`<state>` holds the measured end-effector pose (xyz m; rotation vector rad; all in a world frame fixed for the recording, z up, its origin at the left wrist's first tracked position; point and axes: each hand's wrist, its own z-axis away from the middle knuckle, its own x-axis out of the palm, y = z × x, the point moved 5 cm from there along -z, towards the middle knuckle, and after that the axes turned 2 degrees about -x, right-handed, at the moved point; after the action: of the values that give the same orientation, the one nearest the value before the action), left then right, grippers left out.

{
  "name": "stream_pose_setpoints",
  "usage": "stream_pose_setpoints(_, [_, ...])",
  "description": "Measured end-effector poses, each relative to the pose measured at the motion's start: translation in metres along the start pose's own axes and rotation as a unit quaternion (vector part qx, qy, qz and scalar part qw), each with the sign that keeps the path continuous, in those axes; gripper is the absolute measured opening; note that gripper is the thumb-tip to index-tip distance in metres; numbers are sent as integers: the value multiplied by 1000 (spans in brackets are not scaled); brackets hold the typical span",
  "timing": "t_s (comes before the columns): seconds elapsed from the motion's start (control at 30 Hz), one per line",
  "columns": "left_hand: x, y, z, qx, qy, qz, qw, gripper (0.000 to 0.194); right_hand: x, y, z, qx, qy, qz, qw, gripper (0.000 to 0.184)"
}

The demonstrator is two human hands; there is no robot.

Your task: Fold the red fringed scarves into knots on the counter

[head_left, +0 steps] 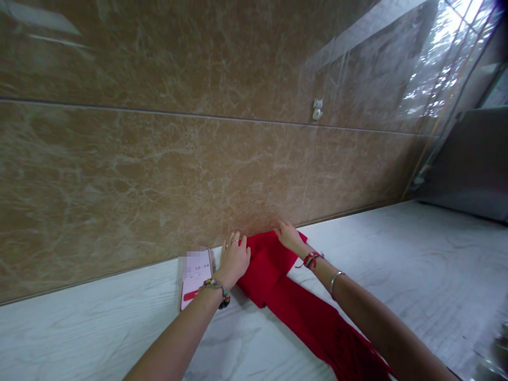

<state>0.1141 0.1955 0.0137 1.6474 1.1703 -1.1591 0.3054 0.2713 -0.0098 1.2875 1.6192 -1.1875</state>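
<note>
A long piece of red cloth [305, 312] lies on the white marbled surface, its far part folded into a flat, layered shape near the wall. The rest trails toward the lower right under my right forearm. My left hand [235, 258], with a ring and a beaded bracelet, rests over the left edge of the folded part, fingers stretched out. At its far edge, close to the wall, my right hand [290, 237] has its fingertips bent together on the fabric. Beside my left wrist a phone [197, 272] lies face up, its screen lit.
A brown marbled tile wall [159, 169] rises along the back of the white surface [79, 333]. A small white fitting [317, 109] is fixed to it. A large dark grey object [468, 164] stands at the right. Shiny items [492, 360] sit at the lower right edge.
</note>
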Motion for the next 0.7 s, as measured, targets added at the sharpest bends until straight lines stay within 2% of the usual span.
stream_pose_setpoints(0.13, [33,4,1,4,-106,27,994,62,24,-29,29,-75,-42,13,996,54])
stream_pose_setpoints(0.2, [43,2,1,-9,-126,13,992,63,33,-33,37,-86,-60,32,994,56])
stream_pose_setpoints(0.27, [45,1,1,-12,-126,8,992,61,33,-35,39,-83,-69,34,994,56])
stream_pose_setpoints(0.33, [40,2,2,-8,-110,12,994,58,25,-35,40,-75,-80,9,994,55])
stream_pose_setpoints(0.4, [29,5,8,0,-63,17,998,55,5,-33,46,-67,-62,-34,995,52])
stream_pose_setpoints(0.5, [10,11,28,32,26,29,999,49,-28,-25,76,-89,-41,-80,992,48])
stream_pose_setpoints(0.53, [5,14,37,47,43,34,997,47,-35,-21,91,-108,-67,-78,989,46])
stream_pose_setpoints(0.6, [1,18,55,84,43,43,995,43,-42,-13,125,-147,-132,-50,979,43])
stream_pose_setpoints(0.7, [5,19,73,113,-7,38,993,40,-50,-6,170,-182,-167,-11,969,37])
